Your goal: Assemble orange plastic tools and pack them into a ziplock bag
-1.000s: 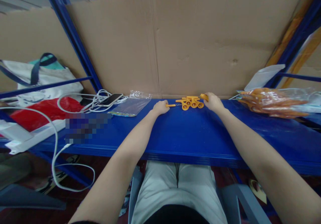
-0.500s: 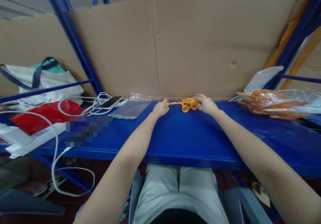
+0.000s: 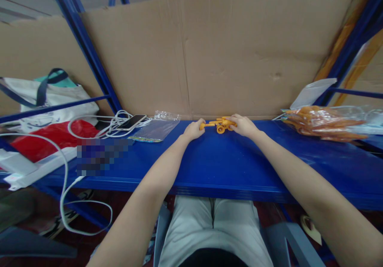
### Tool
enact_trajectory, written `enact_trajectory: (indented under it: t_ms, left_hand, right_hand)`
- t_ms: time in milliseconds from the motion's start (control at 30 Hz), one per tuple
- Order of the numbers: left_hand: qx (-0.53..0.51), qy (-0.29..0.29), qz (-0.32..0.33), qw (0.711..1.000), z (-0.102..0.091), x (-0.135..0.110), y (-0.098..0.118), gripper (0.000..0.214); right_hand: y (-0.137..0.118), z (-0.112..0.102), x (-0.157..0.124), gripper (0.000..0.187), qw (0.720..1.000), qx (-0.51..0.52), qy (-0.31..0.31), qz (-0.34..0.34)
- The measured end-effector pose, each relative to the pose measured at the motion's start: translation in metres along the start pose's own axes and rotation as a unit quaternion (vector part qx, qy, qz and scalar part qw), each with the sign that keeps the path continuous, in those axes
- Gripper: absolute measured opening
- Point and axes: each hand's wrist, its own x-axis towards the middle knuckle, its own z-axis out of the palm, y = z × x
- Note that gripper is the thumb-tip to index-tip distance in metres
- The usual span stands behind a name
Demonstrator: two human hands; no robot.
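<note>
A small bunch of orange plastic parts (image 3: 220, 124) lies at the back of the blue shelf (image 3: 227, 163), against the cardboard wall. My left hand (image 3: 194, 130) is closed on the left end of the bunch, where a thin orange stem sticks out. My right hand (image 3: 243, 125) is closed round the right side of the same bunch, fingers curled over it. The two hands are close together with the parts between them. Some round orange caps show below the stem.
A clear plastic bag (image 3: 157, 127) lies left of my hands, then a phone (image 3: 131, 121) with white cables (image 3: 98, 125). A red bag (image 3: 44, 139) and a tote bag (image 3: 50, 95) sit far left. A sack of orange parts (image 3: 323, 123) lies at right.
My hands have drawn together, gathering the spread orange parts into a tighter bunch. My right hand moved left over them; my left hand shifted slightly right.
</note>
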Motion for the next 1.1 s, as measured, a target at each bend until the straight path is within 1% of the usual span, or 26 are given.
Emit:
enact_trajectory:
  t_ms: [133,233,333,433,500,567,667,833,967,1100]
  left_hand:
    - [-0.003,0.003,0.002,1.000,0.001,0.000,0.000,0.036]
    - [-0.009,0.005,-0.002,1.000,0.001,0.000,0.000,0.036]
    - [-0.023,0.010,0.000,1.000,0.002,0.001,0.001,0.036]
    - [-0.050,0.018,0.008,0.999,0.003,0.001,0.004,0.035]
    - [-0.084,0.022,0.018,0.996,0.005,0.002,0.008,0.033]
    - [-0.129,0.024,0.028,0.991,0.007,0.003,0.012,0.032]
    - [-0.203,0.006,0.036,0.978,0.012,0.005,0.020,0.034]
    - [-0.311,-0.043,0.051,0.948,0.025,0.009,0.029,0.055]
    - [-0.390,-0.061,0.079,0.915,0.033,0.011,0.032,0.072]
    - [-0.447,-0.079,0.104,0.885,0.037,0.011,0.033,0.075]
  right_hand:
    - [-0.003,-0.007,-0.002,0.046,0.998,-0.024,-0.032,0.045]
    - [-0.001,-0.008,-0.003,0.046,0.997,-0.031,-0.034,0.058]
    - [0.003,-0.003,-0.002,0.045,0.999,-0.011,-0.022,0.035]
    - [0.004,0.003,0.001,0.045,0.999,0.030,-0.007,-0.011]
    - [0.002,0.006,0.003,0.045,0.998,0.059,0.003,-0.038]
    - [0.000,0.007,0.004,0.046,0.996,0.078,0.007,-0.049]
    - [0.002,0.005,0.004,0.048,0.996,0.082,0.010,-0.037]
    - [0.015,0.004,0.001,0.049,0.997,0.075,0.013,-0.008]
    - [0.021,0.004,0.000,0.049,0.997,0.068,0.026,-0.002]
    - [0.023,0.003,0.000,0.050,0.998,0.060,0.021,0.005]
